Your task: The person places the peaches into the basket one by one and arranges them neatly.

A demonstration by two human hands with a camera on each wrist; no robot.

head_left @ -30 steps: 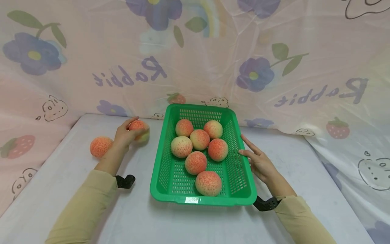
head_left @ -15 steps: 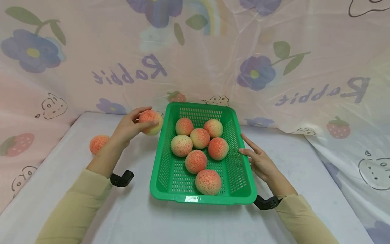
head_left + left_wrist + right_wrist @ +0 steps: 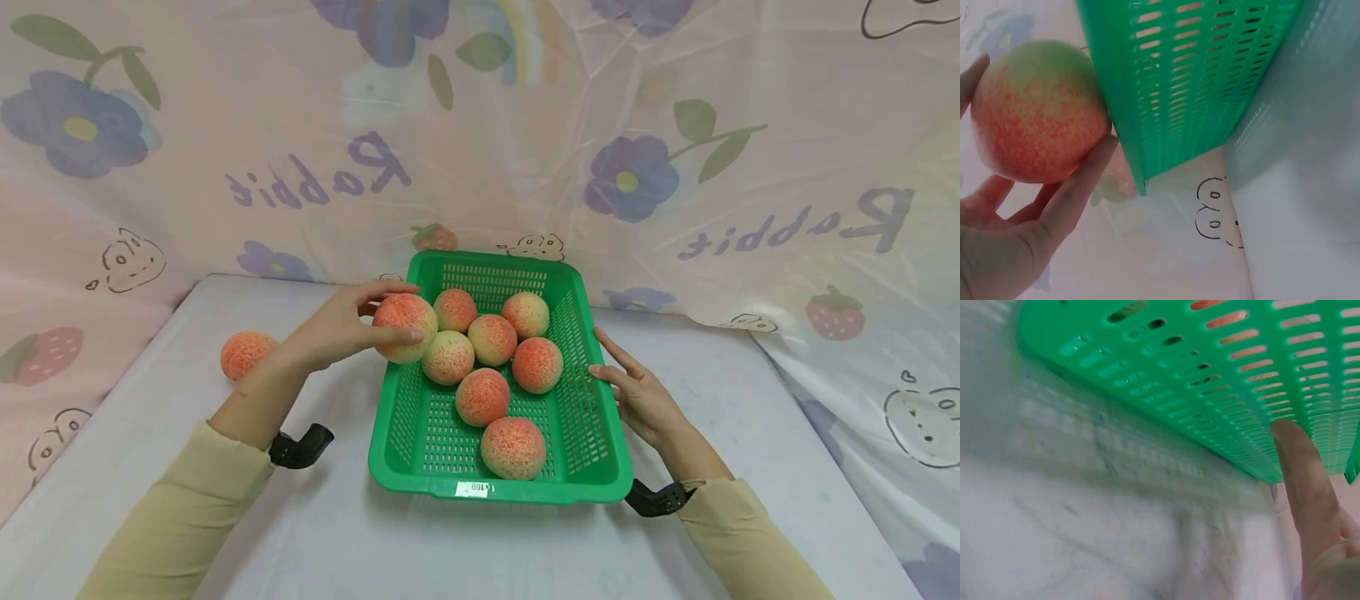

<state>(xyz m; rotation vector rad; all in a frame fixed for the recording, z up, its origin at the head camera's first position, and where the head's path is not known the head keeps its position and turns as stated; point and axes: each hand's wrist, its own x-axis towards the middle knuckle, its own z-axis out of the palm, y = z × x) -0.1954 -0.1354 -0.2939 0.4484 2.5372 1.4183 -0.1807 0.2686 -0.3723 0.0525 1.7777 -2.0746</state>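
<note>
In the head view my left hand (image 3: 337,327) grips a red-and-yellow peach (image 3: 405,325) between thumb and fingers, over the left rim of a green plastic basket (image 3: 378,433). The left wrist view shows this peach (image 3: 1041,112) close beside the basket's slotted wall (image 3: 1172,87). Inside the basket lie several other peaches (image 3: 482,397). My right hand (image 3: 645,400) rests against the basket's right side with its visible fingers fairly straight. In the right wrist view, a finger (image 3: 1304,469) touches the outer wall (image 3: 1179,394); the other fingers are mostly hidden.
One more peach (image 3: 246,354) lies on the white table (image 3: 315,533) at the left, partly behind my left forearm. A patterned cloth (image 3: 480,125) hangs behind and along the sides of the table. A small white label (image 3: 472,489) is on the basket's near rim.
My left hand has lifted the peach from the table left of the basket and carried it right, over the basket's left rim. The right hand and basket have stayed nearly still.
</note>
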